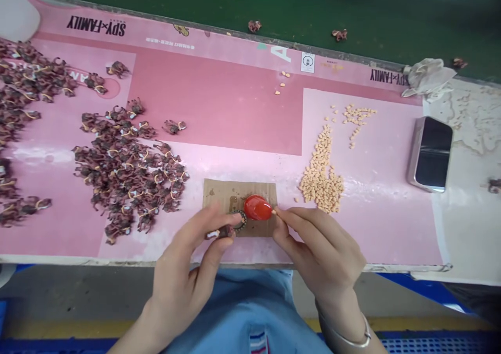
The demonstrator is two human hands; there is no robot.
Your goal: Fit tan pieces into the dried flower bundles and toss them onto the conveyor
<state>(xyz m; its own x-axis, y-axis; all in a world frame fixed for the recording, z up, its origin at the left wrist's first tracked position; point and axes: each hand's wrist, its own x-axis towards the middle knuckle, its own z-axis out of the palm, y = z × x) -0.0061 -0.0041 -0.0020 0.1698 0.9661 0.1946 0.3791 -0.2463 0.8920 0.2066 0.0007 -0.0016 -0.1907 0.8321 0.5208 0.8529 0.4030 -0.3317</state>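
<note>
My left hand [191,260] pinches a small dark brown piece [224,232] with a round toothed end, holding it at the near edge of a brown cardboard square [219,192]. On that square lies a glossy red oval object [257,208]. My right hand [317,249] is closed in a pinch on a tiny tan grain [274,212] right beside the red object. A pile of the same tan grains [323,179] lies just beyond my right hand. A large heap of dark brown pieces with yellow bands [129,171] lies to the left.
A pink printed sheet [219,103] covers the worktable. A phone [430,153] lies face up at the right. A crumpled white rag [428,77] sits at the far right edge. More dark pieces [27,87] spread at far left; a few rest on the green surface [352,4] behind.
</note>
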